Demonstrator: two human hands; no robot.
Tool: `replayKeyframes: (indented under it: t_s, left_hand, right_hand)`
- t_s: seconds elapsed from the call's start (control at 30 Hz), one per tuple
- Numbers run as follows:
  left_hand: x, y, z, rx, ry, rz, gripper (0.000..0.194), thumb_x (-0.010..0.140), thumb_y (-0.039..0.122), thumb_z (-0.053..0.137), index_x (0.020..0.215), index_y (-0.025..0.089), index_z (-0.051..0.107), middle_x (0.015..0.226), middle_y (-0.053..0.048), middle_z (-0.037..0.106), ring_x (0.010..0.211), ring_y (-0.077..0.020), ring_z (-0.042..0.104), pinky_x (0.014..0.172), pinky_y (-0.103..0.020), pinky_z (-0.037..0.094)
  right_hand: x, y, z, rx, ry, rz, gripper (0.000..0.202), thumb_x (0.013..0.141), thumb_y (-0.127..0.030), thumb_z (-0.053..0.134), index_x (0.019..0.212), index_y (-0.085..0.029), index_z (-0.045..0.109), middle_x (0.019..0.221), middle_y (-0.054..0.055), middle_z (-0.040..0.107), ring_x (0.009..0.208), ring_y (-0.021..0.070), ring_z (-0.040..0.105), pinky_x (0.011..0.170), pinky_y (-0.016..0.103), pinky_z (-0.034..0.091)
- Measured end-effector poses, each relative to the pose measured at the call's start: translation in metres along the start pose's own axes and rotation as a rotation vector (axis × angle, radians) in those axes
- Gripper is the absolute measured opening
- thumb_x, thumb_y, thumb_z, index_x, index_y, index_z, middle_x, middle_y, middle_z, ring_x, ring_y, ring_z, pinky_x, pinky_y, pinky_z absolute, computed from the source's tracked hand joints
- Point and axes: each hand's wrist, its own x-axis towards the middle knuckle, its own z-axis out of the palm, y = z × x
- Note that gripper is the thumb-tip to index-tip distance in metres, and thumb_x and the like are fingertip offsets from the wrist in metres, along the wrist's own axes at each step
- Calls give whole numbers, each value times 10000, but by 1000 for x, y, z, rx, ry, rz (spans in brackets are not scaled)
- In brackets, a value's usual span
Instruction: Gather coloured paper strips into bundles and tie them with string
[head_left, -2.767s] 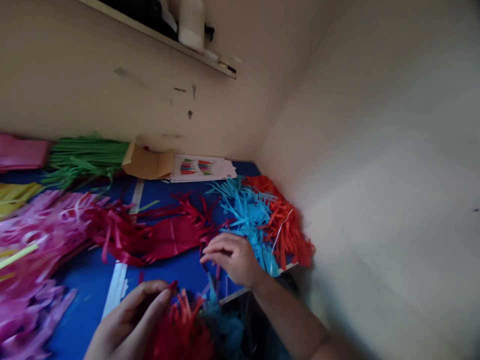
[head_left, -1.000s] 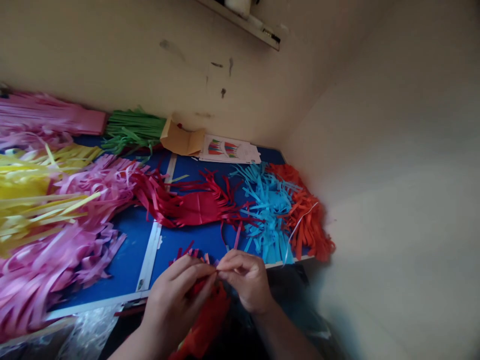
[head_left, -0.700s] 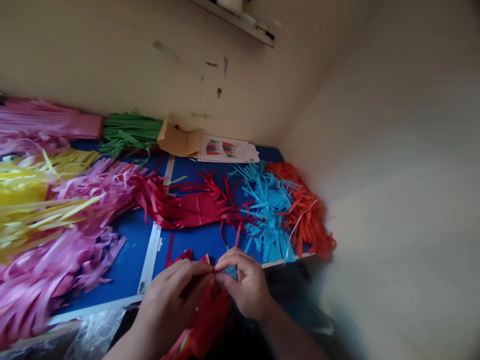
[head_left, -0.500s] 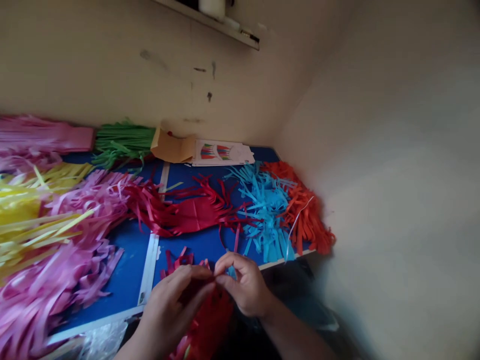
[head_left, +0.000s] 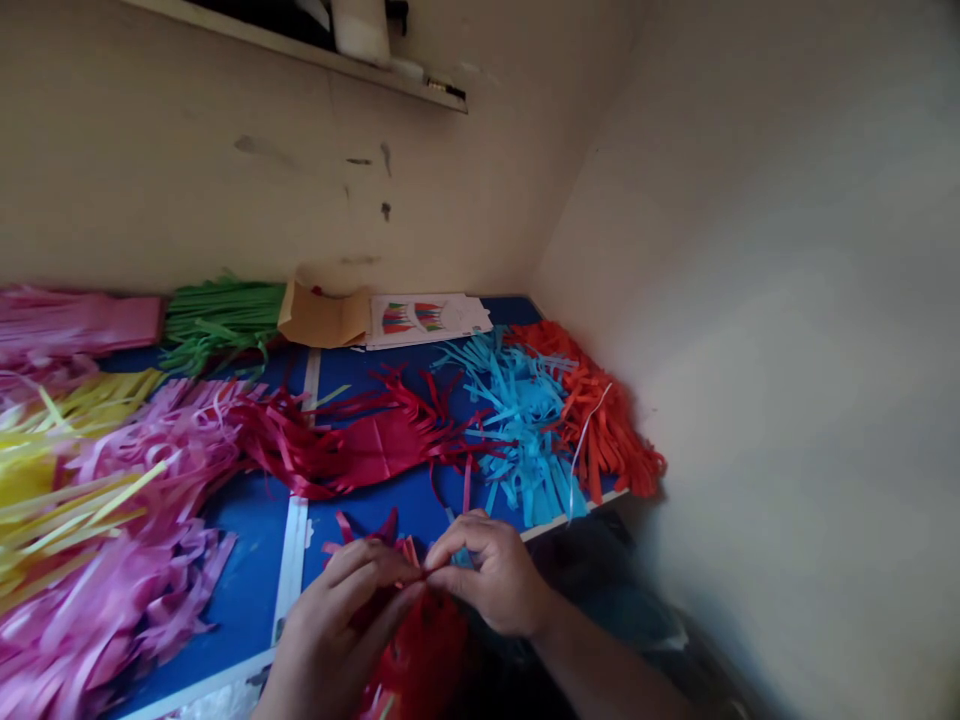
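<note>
Low in the view, my left hand [head_left: 337,605] and my right hand [head_left: 491,570] meet fingertip to fingertip. Both are pinched on a red paper fringe [head_left: 424,655], which hangs below them over my dark lap. What exactly lies between the fingertips is small and partly hidden. Just beyond my left hand, crimson paper strips [head_left: 390,528] stick up at the table's front edge. A crimson sheet with cut fringes [head_left: 382,440] lies flat farther back. To its right is a heap of light blue fringe [head_left: 525,400].
Orange-red fringe [head_left: 607,440] hangs over the table's [head_left: 251,545] right edge, with a thin white string [head_left: 585,430] across it. Pink [head_left: 97,590], yellow [head_left: 30,465] and green fringes [head_left: 225,310] cover the left. A brown envelope [head_left: 326,315] and printed sheet [head_left: 427,318] lie by the wall, below a shelf [head_left: 300,42].
The camera view has shifted, so the shelf and the wall marks sit farther left and lower. Both hands stay pinched together, with only small finger movement on the red paper.
</note>
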Motion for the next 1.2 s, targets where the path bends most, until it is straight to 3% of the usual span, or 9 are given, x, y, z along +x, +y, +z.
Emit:
replayKeyframes:
  t_s: [0.13, 0.23, 0.33, 0.7, 0.87, 0.97, 1.1, 1.2]
  left_hand:
    - [2, -2, 0, 89, 22, 71, 86, 889, 308, 628, 855, 249, 682, 781, 13, 733, 724, -119, 713, 668, -184, 575]
    - [1, -2, 2, 156, 79, 197, 57, 891, 247, 617, 913, 249, 669, 846, 20, 756, 784, -118, 724, 873, -253, 566]
    - [1, -1, 5, 163, 85, 273, 137, 896, 158, 573, 908, 260, 663, 790, 56, 752, 698, -92, 712, 985, -297, 523]
    - [3, 5, 12, 182, 128, 291, 140, 863, 134, 604, 904, 256, 658, 774, 42, 752, 670, -116, 708, 977, -377, 529]
    - [4, 8, 15, 180, 115, 301, 125, 856, 112, 614, 880, 228, 655, 780, 52, 743, 715, -81, 704, 1073, -309, 444]
    - [10, 12, 20, 170, 96, 269, 112, 864, 137, 598, 855, 241, 638, 765, 62, 746, 685, -88, 708, 997, -295, 506]
    - [11, 10, 31, 131, 28, 150, 136, 902, 325, 574, 791, 261, 620, 714, 50, 737, 647, -132, 715, 768, -269, 595]
    - [-4, -7, 30, 100, -5, 97, 251, 876, 484, 599, 755, 268, 640, 701, 38, 726, 673, -141, 715, 665, -211, 583]
  right_hand:
    - [-1, -2, -4, -42, 7, -26, 224, 854, -438, 725, 758, -238, 753, 750, 12, 752, 721, 163, 667, 821, 317, 420]
    - [-1, -4, -4, -34, 31, 1, 254, 828, -467, 742, 739, -230, 753, 735, 18, 748, 712, 165, 666, 795, 311, 430]
    - [-1, -5, -5, -21, 39, 10, 245, 819, -464, 750, 738, -233, 755, 731, 16, 747, 707, 163, 663, 779, 306, 441]
    - [-8, -9, -9, -46, 60, -46, 190, 845, -406, 735, 758, -238, 749, 743, 9, 751, 700, 155, 666, 782, 310, 442]
    - [-10, -8, -15, -35, 86, -39, 166, 835, -381, 747, 755, -236, 749, 733, 3, 744, 701, 153, 661, 769, 293, 445]
    - [-11, -7, -14, 4, 107, 9, 182, 810, -395, 769, 728, -234, 749, 725, 4, 742, 710, 156, 661, 738, 278, 459]
    - [-17, -7, -5, 66, 158, 62, 233, 780, -435, 788, 687, -227, 738, 696, -1, 725, 675, 147, 657, 703, 257, 481]
    - [-17, -1, -21, 87, 125, -25, 258, 774, -469, 783, 698, -226, 737, 727, 10, 725, 707, 155, 669, 721, 254, 503]
